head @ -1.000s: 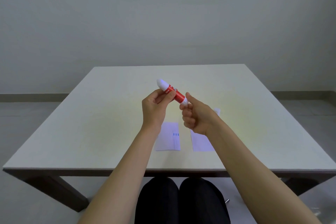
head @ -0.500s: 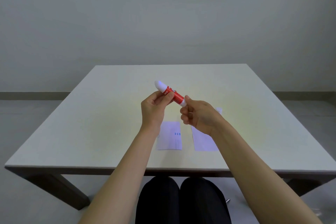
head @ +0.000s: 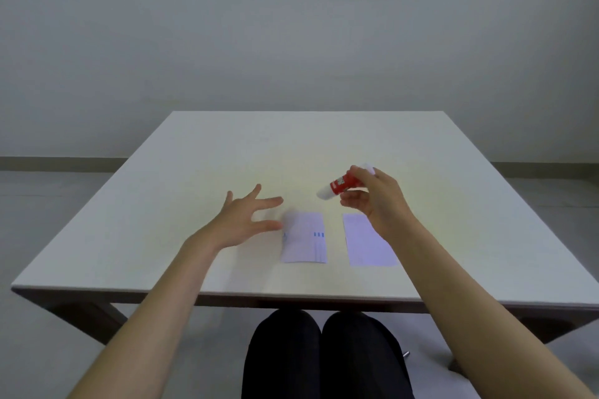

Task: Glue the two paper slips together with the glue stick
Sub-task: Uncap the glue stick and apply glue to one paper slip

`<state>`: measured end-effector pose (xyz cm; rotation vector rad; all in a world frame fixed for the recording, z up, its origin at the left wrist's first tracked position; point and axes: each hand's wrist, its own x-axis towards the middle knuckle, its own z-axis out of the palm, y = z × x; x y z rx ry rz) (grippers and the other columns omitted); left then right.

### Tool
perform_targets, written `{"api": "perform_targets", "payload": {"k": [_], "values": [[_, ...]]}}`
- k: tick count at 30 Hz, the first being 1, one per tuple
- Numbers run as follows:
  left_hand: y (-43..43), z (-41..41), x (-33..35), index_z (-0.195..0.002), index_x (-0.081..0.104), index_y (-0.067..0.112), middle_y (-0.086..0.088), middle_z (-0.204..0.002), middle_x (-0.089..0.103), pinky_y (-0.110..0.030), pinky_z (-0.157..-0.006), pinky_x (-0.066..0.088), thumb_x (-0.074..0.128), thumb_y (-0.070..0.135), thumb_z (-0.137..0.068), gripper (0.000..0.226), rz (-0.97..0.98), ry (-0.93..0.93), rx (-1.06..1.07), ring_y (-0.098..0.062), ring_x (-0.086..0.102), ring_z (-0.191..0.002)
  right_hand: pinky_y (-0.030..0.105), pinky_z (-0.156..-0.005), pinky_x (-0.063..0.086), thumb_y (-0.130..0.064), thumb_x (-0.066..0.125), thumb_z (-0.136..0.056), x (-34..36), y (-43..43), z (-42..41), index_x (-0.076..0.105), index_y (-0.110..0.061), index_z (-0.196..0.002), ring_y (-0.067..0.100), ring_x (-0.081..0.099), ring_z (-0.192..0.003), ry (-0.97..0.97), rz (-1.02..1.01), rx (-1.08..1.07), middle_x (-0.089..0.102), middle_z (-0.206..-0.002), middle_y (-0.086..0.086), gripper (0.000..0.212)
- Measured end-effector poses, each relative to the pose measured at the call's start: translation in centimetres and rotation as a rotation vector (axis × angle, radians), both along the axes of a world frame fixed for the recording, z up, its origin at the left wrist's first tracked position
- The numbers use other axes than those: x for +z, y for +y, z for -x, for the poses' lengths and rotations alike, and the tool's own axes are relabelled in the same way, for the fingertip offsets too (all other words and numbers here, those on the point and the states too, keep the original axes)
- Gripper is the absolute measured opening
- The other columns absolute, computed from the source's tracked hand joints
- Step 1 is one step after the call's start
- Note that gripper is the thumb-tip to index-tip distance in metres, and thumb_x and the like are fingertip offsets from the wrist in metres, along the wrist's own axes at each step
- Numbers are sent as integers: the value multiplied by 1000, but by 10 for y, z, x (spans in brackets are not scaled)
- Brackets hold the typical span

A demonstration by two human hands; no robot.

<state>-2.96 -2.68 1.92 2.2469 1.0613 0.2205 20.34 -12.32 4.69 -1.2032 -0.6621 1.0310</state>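
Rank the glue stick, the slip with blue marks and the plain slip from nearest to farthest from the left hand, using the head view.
From the left hand:
1. Slip with blue marks, just right of its fingertips.
2. Glue stick, farther right, held above the table by the right hand.
3. Plain slip, farthest right, partly under the right wrist.

Nothing here can actually be read. The red-bodied glue stick with white ends [head: 341, 185], pinched in the right hand [head: 376, 197], carries white lettering on its red label, but it is too small and blurred to make out a brand or a single word. The left-hand white rectangular paper slip [head: 304, 238] lying on the pale square table [head: 201, 165] bears a short row of three small blue marks near its right edge, perhaps printed dashes or characters, and a faint blue mark at its left edge; none is legible.
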Motion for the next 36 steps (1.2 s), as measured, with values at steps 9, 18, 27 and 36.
{"api": "perform_targets", "payload": {"k": [9,18,27,36], "values": [[-1,-7,-31,-150,2,37,14,-160,-11,-57,-111,-18,47,70,-80,89,-196,397,-172,-16,-18,-147,34,-63,55,-19,60,-84,-31,6,43,63,-16,-81,13,68,-64,-688,45,51,69,-59,-15,5],[7,-6,-43,-147,8,47,13,-159,-20,-57,-108,-22,53,79,-65,99,-145,363,-112,-18,-26,-144,35,-68,52,-16,59,-86,-37,5,55,65,-5,-91,30,65,-76,-889,36,102,72,-84,14,12],[6,-6,-44,-145,5,52,13,-159,-19,-56,-111,-22,53,78,-66,96,-97,353,-90,-17,-27,-144,31,-66,54,-19,61,-78,-34,-8,62,67,-14,-82,17,66,-65,-860,15,323,74,-77,8,9],[6,-6,-41,-146,3,49,9,-160,-18,-60,-107,-24,52,80,-66,100,-109,407,-97,-19,-25,-145,45,-76,57,-21,64,-84,-37,1,42,67,-17,-92,25,72,-78,-772,69,162,76,-81,6,10]]}}
